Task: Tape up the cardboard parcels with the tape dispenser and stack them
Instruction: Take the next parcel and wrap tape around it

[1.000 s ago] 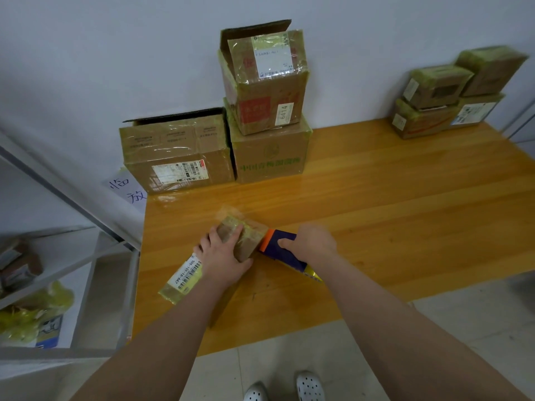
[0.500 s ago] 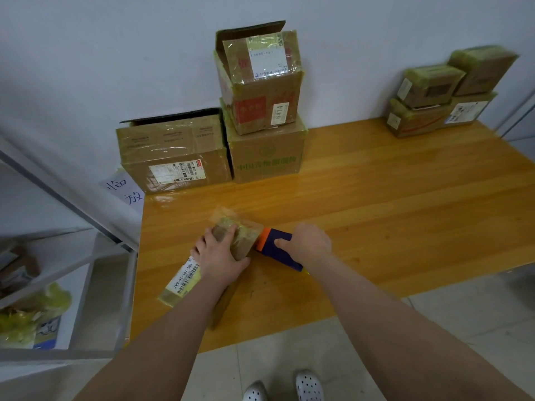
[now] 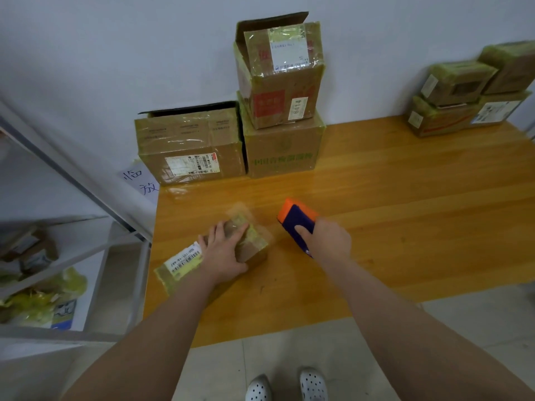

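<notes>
Well, left hand lay flat-fingered on the small tape-wrapped brown cardboard parcel near the front-left corner of the wooden bench; right hand gripped the orange-and-blue tape dispenser beside it. Stacking not yet done.

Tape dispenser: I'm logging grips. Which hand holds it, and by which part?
The right hand grips the tape dispenser by its near blue end, orange tip pointing away. The left hand only presses flat on the small parcel.
</notes>
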